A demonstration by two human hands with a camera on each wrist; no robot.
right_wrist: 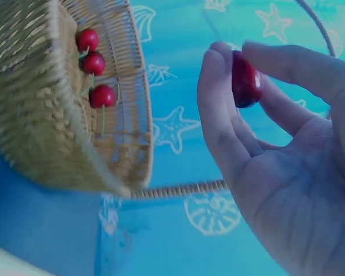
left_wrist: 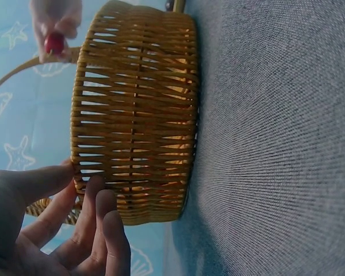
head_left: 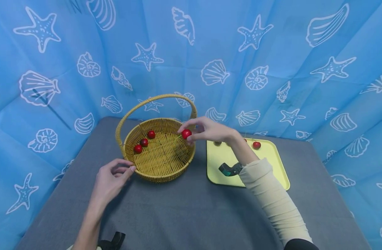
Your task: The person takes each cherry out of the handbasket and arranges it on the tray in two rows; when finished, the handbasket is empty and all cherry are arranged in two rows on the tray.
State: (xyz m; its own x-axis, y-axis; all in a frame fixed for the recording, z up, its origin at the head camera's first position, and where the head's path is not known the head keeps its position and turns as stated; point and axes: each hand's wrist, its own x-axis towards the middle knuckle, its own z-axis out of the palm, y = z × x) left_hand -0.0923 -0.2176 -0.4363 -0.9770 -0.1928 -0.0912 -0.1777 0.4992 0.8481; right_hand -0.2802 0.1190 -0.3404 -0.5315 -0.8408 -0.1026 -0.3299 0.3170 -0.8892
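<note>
A round wicker basket point(head_left: 161, 177) with an arched handle point(head_left: 156, 97) stands on the grey table. My left hand point(head_left: 109, 180) grips its near left rim between thumb and fingers. In the left wrist view the thumb point(left_wrist: 43, 183) meets the rim while other fingers lie along the woven side. Over the basket's right rim, my right hand point(head_left: 211, 130) pinches a red cherry point(right_wrist: 246, 80) between thumb and fingertips. Three more cherries point(head_left: 144, 142) lie in a row inside the basket at the left, green stems showing in the right wrist view.
A pale yellow tray point(head_left: 222, 173) lies right of the basket, partly covered by my right forearm. A red cherry point(head_left: 256, 145) and a few others sit at its far side. A blue curtain point(head_left: 191, 55) with white shells and starfish hangs behind the table.
</note>
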